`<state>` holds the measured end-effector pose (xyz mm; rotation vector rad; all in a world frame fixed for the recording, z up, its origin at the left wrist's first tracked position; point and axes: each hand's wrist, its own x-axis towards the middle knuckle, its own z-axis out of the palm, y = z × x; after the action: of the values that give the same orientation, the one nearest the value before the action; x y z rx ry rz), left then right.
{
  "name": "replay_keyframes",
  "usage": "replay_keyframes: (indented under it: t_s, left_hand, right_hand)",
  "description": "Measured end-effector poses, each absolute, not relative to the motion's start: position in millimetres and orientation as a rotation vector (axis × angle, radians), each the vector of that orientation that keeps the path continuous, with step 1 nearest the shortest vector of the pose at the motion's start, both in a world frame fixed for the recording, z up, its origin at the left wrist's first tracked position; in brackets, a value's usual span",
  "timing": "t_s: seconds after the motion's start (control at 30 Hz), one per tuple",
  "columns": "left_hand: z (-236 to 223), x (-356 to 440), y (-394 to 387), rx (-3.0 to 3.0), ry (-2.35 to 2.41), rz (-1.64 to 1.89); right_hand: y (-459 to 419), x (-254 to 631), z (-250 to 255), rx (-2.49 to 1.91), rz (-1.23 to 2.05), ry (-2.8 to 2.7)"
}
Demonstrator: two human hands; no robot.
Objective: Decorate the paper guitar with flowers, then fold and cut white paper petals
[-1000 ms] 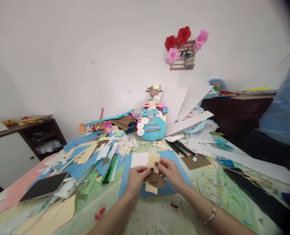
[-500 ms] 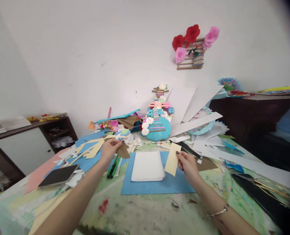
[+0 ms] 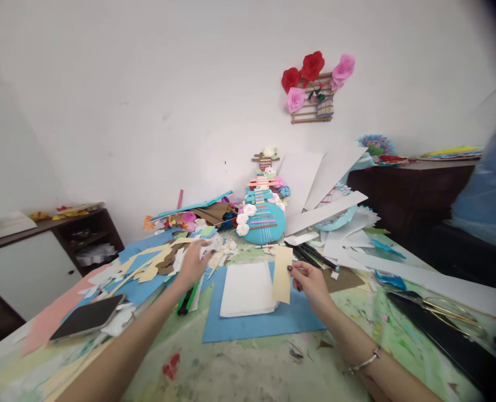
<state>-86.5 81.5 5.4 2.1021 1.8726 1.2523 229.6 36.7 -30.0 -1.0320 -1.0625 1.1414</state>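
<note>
My right hand (image 3: 310, 282) pinches a tan paper strip (image 3: 282, 273) and holds it upright over the right edge of a white paper stack (image 3: 248, 289). That stack lies on a blue sheet (image 3: 268, 321). My left hand (image 3: 193, 262) reaches out to the left, fingers spread, over a heap of paper scraps (image 3: 156, 265). A brown paper piece (image 3: 169, 261) lies in the heap just left of my fingers. A green-and-black marker (image 3: 186, 298) lies under my left wrist.
A black phone (image 3: 87, 317) lies at the left. A turquoise paper guitar model (image 3: 262, 215) leans on the wall. Black pens (image 3: 310, 255) and white card sheets (image 3: 335, 209) lie to the right. Scissors (image 3: 436, 307) rest on a dark folder. Paper flowers (image 3: 313, 84) hang on the wall.
My left hand has let go of the brown paper piece onto the scrap heap and spread its fingers. My right hand still holds the tan strip, now more upright.
</note>
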Motion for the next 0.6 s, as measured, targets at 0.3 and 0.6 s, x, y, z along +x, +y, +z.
replay_keyframes:
  t_s: [0.3, 0.6]
  left_hand:
    - [-22.9, 60.9, 40.6, 1.626, 1.048, 0.898]
    - [-26.4, -9.3, 80.7, 1.702, 1.584, 1.131]
  right_hand:
    - [36.2, 224.7, -34.3, -0.916, 1.134, -1.284]
    - [38.3, 317.0, 7.5, -1.827, -0.153, -1.636]
